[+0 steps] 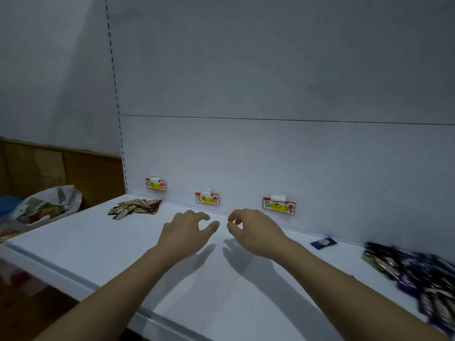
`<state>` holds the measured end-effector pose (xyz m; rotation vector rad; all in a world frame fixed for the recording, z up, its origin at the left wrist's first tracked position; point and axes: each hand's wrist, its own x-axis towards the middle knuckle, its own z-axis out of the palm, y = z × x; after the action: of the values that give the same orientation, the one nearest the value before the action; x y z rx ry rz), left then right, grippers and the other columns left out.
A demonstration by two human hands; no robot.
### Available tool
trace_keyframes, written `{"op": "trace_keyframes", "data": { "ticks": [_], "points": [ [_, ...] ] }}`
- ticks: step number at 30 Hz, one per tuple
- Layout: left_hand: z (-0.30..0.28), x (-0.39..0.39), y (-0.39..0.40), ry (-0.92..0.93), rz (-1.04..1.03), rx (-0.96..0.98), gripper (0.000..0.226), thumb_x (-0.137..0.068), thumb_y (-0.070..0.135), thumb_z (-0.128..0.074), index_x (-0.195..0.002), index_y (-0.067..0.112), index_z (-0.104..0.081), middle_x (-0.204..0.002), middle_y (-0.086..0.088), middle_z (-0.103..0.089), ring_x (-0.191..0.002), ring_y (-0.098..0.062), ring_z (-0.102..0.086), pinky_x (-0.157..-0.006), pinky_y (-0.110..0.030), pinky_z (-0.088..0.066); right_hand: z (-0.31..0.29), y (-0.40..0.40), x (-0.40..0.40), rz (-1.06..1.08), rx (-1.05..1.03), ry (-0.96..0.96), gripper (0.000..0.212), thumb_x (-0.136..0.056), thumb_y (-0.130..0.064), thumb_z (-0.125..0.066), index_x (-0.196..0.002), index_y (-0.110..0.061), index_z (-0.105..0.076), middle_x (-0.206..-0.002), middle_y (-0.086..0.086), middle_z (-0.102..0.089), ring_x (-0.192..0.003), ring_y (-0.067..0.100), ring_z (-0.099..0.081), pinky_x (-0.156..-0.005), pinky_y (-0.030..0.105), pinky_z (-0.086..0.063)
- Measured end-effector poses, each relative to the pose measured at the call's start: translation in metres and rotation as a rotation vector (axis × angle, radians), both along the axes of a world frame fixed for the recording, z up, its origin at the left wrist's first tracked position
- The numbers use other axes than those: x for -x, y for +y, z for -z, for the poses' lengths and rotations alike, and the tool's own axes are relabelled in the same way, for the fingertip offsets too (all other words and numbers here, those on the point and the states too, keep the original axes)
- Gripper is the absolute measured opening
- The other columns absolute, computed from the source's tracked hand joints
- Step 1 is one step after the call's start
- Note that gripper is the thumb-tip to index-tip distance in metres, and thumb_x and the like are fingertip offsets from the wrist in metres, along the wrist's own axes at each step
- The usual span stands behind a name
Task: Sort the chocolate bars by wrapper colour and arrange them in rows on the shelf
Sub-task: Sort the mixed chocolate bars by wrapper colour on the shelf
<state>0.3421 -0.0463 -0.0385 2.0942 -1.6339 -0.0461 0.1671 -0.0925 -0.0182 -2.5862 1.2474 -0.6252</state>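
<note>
The head camera looks down on a white shelf (221,279) with both forearms reaching over its middle. The left hand (187,232) hovers above the bare surface with its fingers spread and loosely bent, holding nothing; the right hand (253,232) hangs just beside it, fingers curled lightly inward with thumb and forefinger close together, and nothing can be seen between them. Three small price-tag labels (207,198) are stuck along the foot of the back panel (270,156). Under the leftmost label lies a small heap of brown-and-gold chocolate bars (134,208), piled rather than lined up. At the far right a larger, blurred heap of purple-wrapped chocolate bars (416,274) sprawls to the shelf's edge, seemingly with some gold-toned wrappers mixed in, and a single purple bar (323,242) lies apart from it against the back panel. Off the shelf's left end a white plastic bag (46,205) holds more packets. By the look of it the task is at an early stage: one colour is roughly gathered, the middle section holds no bars, no neat rows exist, and the right-hand heap remains to be sorted.
</note>
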Motion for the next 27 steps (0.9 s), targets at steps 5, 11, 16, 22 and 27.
{"op": "trace_keyframes", "data": {
  "ticks": [5,11,16,22,27],
  "points": [
    [-0.003,0.094,0.008,0.045,0.148,-0.051,0.051,-0.088,0.069,-0.037,-0.120,0.039,-0.061,-0.127,0.008,-0.059,-0.116,-0.015,-0.053,-0.101,-0.042,-0.041,0.000,0.030,0.103,0.098,0.013,0.028,0.033,-0.097,-0.043,-0.040,-0.116,-0.027,-0.063,-0.119,-0.007,-0.062,-0.106,0.016,-0.056,-0.087,0.038,-0.050],
    [0.001,0.196,-0.002,0.131,0.319,-0.034,0.040,-0.091,0.061,-0.043,-0.113,0.036,-0.065,-0.119,0.011,-0.063,-0.108,-0.012,-0.056,-0.094,-0.036,-0.045,0.003,0.038,0.211,0.244,-0.012,0.006,0.024,-0.094,-0.038,-0.045,-0.099,-0.027,-0.065,-0.101,-0.011,-0.065,-0.086,0.014,-0.060,-0.073,0.033,-0.050],
    [0.013,0.269,-0.019,0.173,0.469,-0.020,0.029,-0.092,0.040,-0.057,-0.118,0.030,-0.062,-0.118,0.009,-0.062,-0.106,-0.010,-0.055,-0.093,-0.032,-0.047,0.003,0.025,0.293,0.381,-0.073,-0.109,0.016,-0.093,-0.024,-0.055,-0.101,-0.023,-0.068,-0.099,-0.006,-0.067,-0.088,0.013,-0.061,-0.081,0.032,-0.052],
    [0.012,0.320,-0.066,0.127,0.596,0.024,0.026,-0.094,0.024,-0.060,-0.119,0.023,-0.064,-0.120,0.006,-0.061,-0.102,-0.009,-0.052,-0.085,-0.020,-0.039,0.001,-0.010,0.366,0.478,-0.141,-0.218,0.010,-0.093,-0.018,-0.062,-0.099,-0.020,-0.069,-0.099,-0.004,-0.067,-0.084,0.004,-0.059,-0.071,0.018,-0.043],
    [0.015,0.332,-0.087,0.146,0.715,0.028,0.026,-0.094,0.021,-0.060,-0.120,0.023,-0.066,-0.117,0.006,-0.061,-0.102,-0.006,-0.052,-0.082,-0.018,-0.037,0.008,-0.024,0.354,0.382,-0.141,-0.242,0.009,-0.091,-0.018,-0.065,-0.094,-0.021,-0.072,-0.091,-0.010,-0.068,-0.082,0.002,-0.061,-0.070,0.016,-0.043]
  ]
}}
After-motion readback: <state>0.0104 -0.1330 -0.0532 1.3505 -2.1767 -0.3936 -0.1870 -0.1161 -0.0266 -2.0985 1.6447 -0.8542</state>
